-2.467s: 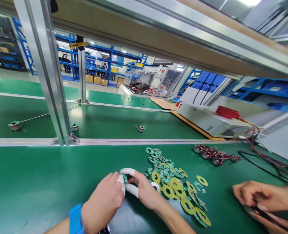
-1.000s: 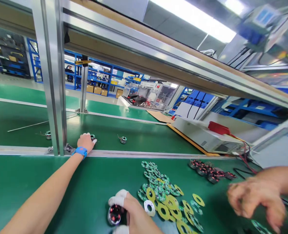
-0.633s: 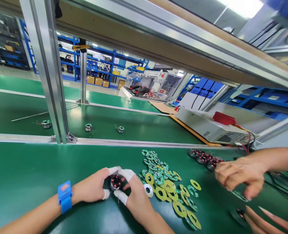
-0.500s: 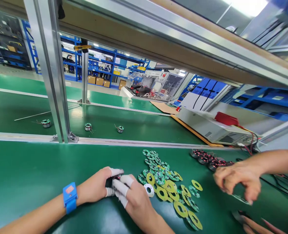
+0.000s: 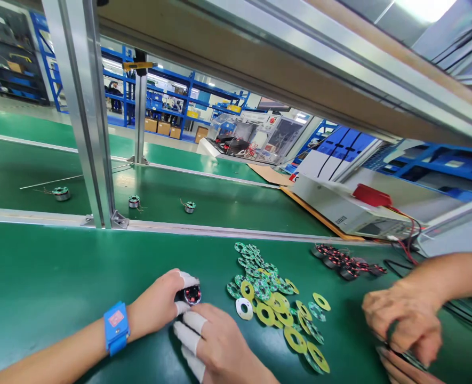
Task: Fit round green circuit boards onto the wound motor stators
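My left hand [image 5: 164, 296] wears white finger cots and a blue wrist strap [image 5: 116, 326]. Its thumb and fingers grip a small motor stator [image 5: 192, 294] with copper-red windings, whose open face shows. Close against its lower right side is my right hand [image 5: 215, 338], also in white finger cots. The right fingers are bent and pressed together; what lies under them is hidden. Right of my hands, a white ring [image 5: 244, 309] rests at the edge of a loose pile of green ring circuit boards [image 5: 262, 289] and yellow rings [image 5: 295, 340].
Another person's hands [image 5: 409, 322] work at the right with a thin piece. Several wound stators [image 5: 348, 264] lie behind them near black cables. Three board-topped motor parts [image 5: 190, 207] stand beyond the metal rail [image 5: 204, 233]. An aluminium post [image 5: 84, 122] rises at left, a grey instrument [image 5: 340, 208] at right.
My right hand has shifted down and slightly left off the stator, uncovering its windings. The other person's raised hand has come down to meet their other hand. The view has tilted slightly.
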`<state>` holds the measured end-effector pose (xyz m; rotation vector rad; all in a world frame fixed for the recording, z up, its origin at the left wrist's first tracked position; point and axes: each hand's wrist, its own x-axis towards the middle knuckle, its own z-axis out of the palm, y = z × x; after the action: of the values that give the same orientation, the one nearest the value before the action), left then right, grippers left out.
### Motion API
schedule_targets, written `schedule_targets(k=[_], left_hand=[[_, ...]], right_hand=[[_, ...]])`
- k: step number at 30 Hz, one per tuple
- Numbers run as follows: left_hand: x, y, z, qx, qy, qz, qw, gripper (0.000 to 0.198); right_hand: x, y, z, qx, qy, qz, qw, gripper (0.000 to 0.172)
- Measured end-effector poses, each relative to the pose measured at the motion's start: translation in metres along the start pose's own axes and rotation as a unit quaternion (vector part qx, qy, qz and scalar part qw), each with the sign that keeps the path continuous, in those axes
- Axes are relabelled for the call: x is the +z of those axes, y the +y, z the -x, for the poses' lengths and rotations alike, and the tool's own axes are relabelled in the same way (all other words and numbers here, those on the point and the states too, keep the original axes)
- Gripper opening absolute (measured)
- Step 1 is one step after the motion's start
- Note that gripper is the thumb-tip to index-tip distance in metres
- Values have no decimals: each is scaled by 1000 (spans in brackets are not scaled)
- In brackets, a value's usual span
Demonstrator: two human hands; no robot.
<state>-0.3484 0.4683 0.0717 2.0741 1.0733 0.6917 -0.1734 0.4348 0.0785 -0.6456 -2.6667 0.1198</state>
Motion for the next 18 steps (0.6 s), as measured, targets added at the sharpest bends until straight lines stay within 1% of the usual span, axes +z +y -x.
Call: schedule_targets(k=[1, 2, 3, 4, 5, 6, 7, 8, 10, 12, 13, 15, 16, 18], left_hand=[[1, -1, 0, -3, 7, 1, 1000, 21], [1, -3, -1, -8, 13, 3, 1000, 23], [2, -5, -1, -12, 17, 6, 1000, 24], [3, -7, -2, -17, 20, 9, 1000, 26], [3, -8, -2, -21, 22, 12, 999, 28], [4, -9, -3, -24, 25, 17, 999, 31], [4, -11, -3, -25, 28, 21, 999, 35], [5, -11, -3, -25, 31, 24, 999, 39], [5, -12, -3, -24, 34, 25, 999, 46], [5, -11, -3, -24, 30, 25, 999, 46], [4, -11, -2, -25, 27, 26, 999, 45], [3, -10, -2, -21, 22, 28, 999, 44], [2, -9, -2, -18, 18, 28, 999, 47], [-1, -8, -2, -19, 16, 27, 999, 57]], right_hand=[[-7, 5, 2, 37, 23, -8, 999, 30], [-14, 13, 4, 96, 50, -3, 994, 31], [-22, 22, 7, 169, 73, 18, 983, 30], [-29, 32, 10, 250, 83, 55, 963, 28], [-35, 42, 13, 319, 69, 95, 940, 27], [-40, 51, 15, 371, 41, 130, 918, 26], [-42, 58, 17, 404, 3, 158, 901, 27], [-44, 64, 19, 420, -34, 175, 890, 28], [-45, 67, 20, 426, -79, 181, 883, 25], [-46, 64, 20, 422, -91, 154, 889, 23], [-46, 61, 20, 422, -86, 133, 893, 24], [-46, 56, 20, 427, -55, 78, 899, 30], [-44, 55, 20, 428, -25, 46, 902, 32], [-40, 53, 19, 419, 60, -27, 906, 35]])
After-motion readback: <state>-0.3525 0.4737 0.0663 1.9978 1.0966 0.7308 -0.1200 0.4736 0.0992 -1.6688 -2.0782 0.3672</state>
